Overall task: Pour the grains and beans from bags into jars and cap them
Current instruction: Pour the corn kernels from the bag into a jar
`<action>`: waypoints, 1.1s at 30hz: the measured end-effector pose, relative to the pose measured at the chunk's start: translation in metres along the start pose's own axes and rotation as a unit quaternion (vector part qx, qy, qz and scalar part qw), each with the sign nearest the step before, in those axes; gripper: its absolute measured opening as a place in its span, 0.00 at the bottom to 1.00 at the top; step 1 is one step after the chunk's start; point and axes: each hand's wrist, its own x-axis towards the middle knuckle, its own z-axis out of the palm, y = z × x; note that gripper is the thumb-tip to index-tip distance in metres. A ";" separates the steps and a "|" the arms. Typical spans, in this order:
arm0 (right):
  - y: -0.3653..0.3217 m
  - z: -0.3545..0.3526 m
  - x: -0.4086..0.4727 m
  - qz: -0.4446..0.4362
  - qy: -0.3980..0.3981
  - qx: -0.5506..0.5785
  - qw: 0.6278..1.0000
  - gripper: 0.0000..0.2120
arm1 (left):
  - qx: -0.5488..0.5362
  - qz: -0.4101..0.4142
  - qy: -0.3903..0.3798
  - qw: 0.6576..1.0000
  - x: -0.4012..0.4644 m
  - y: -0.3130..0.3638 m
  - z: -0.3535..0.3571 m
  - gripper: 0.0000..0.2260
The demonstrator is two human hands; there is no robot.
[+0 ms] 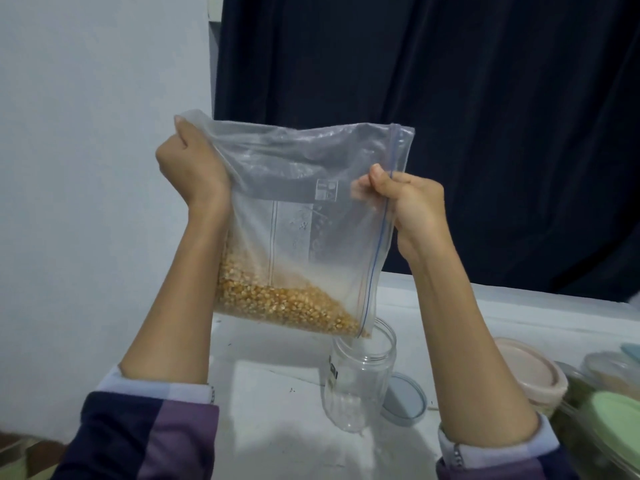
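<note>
- A white table (284, 445) stands against a pale wall (86, 133), with a dark curtain (485, 98) hanging behind it.
- Up in the air over the table is a clear zip bag (304, 209), turned on its side so the blue zip strip runs down its right edge.
- The left hand (194, 168) grips the bag's upper left corner, fingers curled tight round the bunched plastic.
- The right hand (408, 202) pinches the zip edge partway down, thumb on top.
- Yellow corn kernels (277, 303) lie heaped along the low side of the bag, sloping toward the bottom right corner.
- That corner sits right at the mouth of an open clear jar (360, 379), which stands upright on the table; whether kernels are falling in is hard to tell.
- A grey-blue lid (407, 400) lies flat just beside the jar, partly behind it.
- At the right edge: a pink lid (530, 372) and a green lid (602, 431) on other containers, blurred.
</note>
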 end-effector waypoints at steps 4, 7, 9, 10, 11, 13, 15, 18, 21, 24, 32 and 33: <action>0.000 0.001 0.001 -0.011 0.000 -0.002 1.000 0.08 | -0.006 0.002 -0.006 1.000 -0.001 0.004 0.001 0.23; -0.001 0.001 0.002 -0.007 0.005 -0.002 1.000 0.08 | -0.010 0.001 -0.003 1.000 -0.002 0.005 0.001 0.23; 0.000 -0.001 0.003 -0.006 0.001 0.000 1.000 0.08 | -0.010 0.000 -0.006 1.000 -0.003 0.005 0.001 0.23; 0.000 0.000 0.002 -0.004 -0.006 -0.002 1.000 0.08 | -0.011 0.001 -0.006 1.000 -0.004 0.006 0.001 0.23; 0.001 0.000 0.002 -0.001 -0.004 -0.002 1.000 0.08 | -0.013 0.002 -0.008 1.000 -0.005 0.007 0.001 0.23; 0.002 0.000 0.002 -0.002 0.010 0.006 1.000 0.08 | -0.015 0.004 -0.011 1.000 -0.006 0.008 0.001 0.22; 0.002 0.000 0.002 0.001 -0.002 0.000 1.000 0.09 | -0.017 0.004 -0.011 1.000 -0.006 0.009 0.000 0.22; 0.001 0.001 0.002 0.006 0.009 -0.006 1.000 0.09 | -0.023 0.003 -0.005 1.000 -0.005 0.009 0.000 0.23; 0.000 0.003 0.002 0.016 0.003 -0.014 1.000 0.09 | -0.028 0.003 -0.010 1.000 -0.007 0.009 0.002 0.23; 0.001 0.002 0.002 0.019 0.019 -0.018 0.999 0.09 | -0.031 0.005 -0.012 0.999 -0.009 0.009 0.001 0.23; 0.001 -0.001 0.002 0.022 0.001 -0.028 0.999 0.09 | -0.038 0.004 -0.004 0.999 -0.013 0.011 0.000 0.23; 0.002 -0.001 0.003 0.021 0.008 -0.031 0.999 0.09 | -0.037 0.006 -0.003 0.999 -0.012 0.011 0.000 0.23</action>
